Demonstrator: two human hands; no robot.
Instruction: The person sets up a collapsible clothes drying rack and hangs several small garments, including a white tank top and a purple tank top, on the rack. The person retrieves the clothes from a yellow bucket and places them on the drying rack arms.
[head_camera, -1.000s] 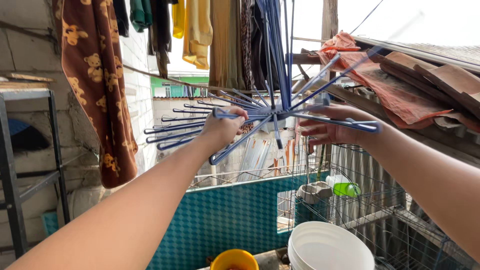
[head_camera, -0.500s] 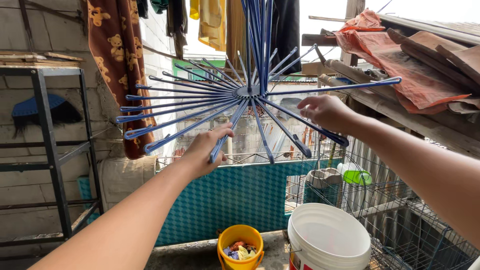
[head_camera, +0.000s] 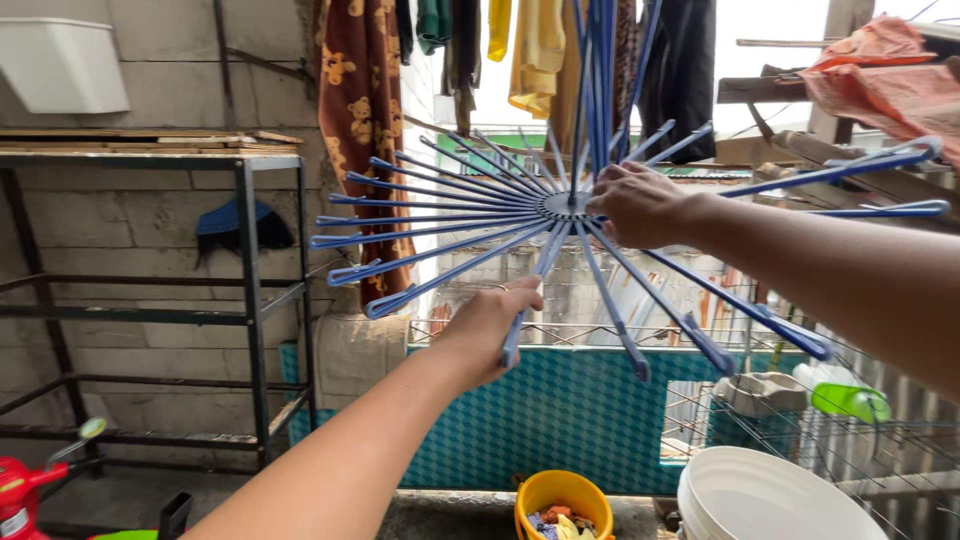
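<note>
Overhead, both hands grip the blue drying rack (head_camera: 560, 215): left hand (head_camera: 492, 325) on a spoke, right hand (head_camera: 640, 203) at its hub.

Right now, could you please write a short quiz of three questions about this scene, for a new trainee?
1. True or false: the left hand grips one arm of the blue fan-shaped drying rack near its tip.
2. Where is the right hand? A) on the white bucket; B) at the rack's hub, where the arms meet; C) on the metal shelf frame.
3. What colour is the small bucket on the ground below the rack?

Key: 1 true; 2 B; 3 yellow.
</note>
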